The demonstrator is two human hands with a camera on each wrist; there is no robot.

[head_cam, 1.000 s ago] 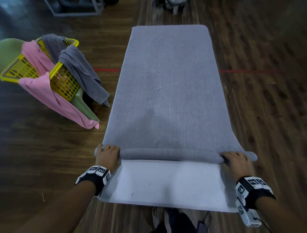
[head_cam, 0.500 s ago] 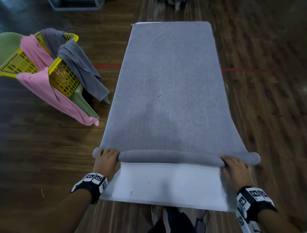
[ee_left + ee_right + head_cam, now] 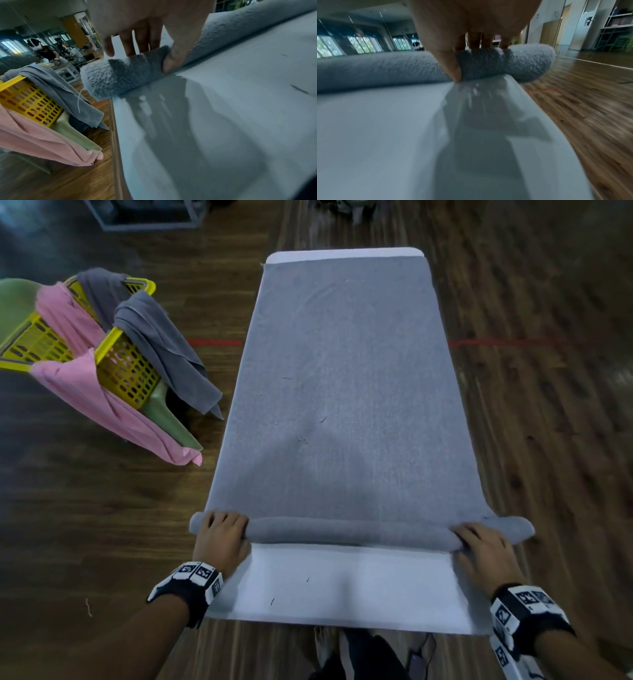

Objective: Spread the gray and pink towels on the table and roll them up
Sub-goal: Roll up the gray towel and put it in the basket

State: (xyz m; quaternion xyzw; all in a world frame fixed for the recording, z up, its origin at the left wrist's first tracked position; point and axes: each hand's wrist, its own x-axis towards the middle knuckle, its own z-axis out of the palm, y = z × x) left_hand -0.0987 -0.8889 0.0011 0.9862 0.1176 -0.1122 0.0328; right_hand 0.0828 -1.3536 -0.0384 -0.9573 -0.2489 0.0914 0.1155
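I am gripping both ends of the gray towel's roll (image 3: 349, 530), left hand (image 3: 222, 537) and right hand (image 3: 486, 553) curled round it near the table's (image 3: 342, 587) front edge. It is sitting slightly farther along than a second ago; most remains flat.

A: Gray towel (image 3: 342, 392): the rolled part (image 3: 349, 533) is thickening and travelling away from the table's (image 3: 342, 583) near edge. More bare white top is showing behind it.

B: Hands?

A: Left hand (image 3: 222, 537) and right hand (image 3: 486, 553) are advancing with the roll, fingers staying over its two ends, thumbs at its near side.

B: Far end?

A: The towel's far edge is pulling back; a white strip of table is appearing there.
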